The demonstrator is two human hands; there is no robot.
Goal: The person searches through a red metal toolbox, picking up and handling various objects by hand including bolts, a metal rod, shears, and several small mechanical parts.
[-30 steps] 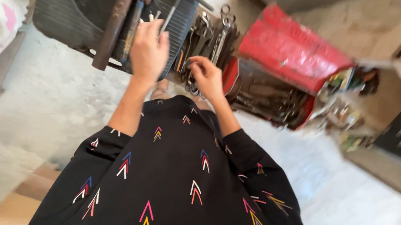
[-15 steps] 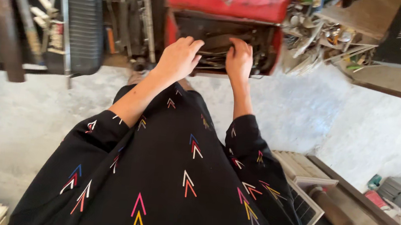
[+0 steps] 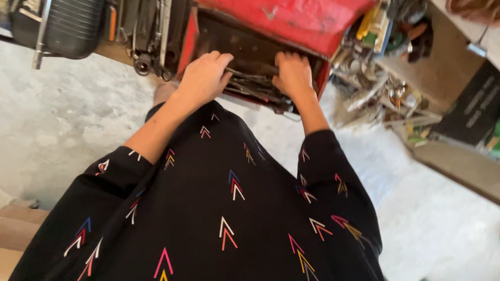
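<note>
Both hands (image 3: 204,80) (image 3: 293,75) rummage in, seemingly, metal tools inside a red toolbox (image 3: 277,4) above concrete floor (image 3: 35,118).

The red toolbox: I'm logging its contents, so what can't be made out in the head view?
- Fingertips of the left hand and right hand: buried among the dark tools, so each grip is unclear.
- Tools in the red toolbox: a dark tangle, too shadowed to tell kinds apart.
- Toolbox lid: cut off by the top edge.
- Wrenches to the left: tops cut off too.
</note>
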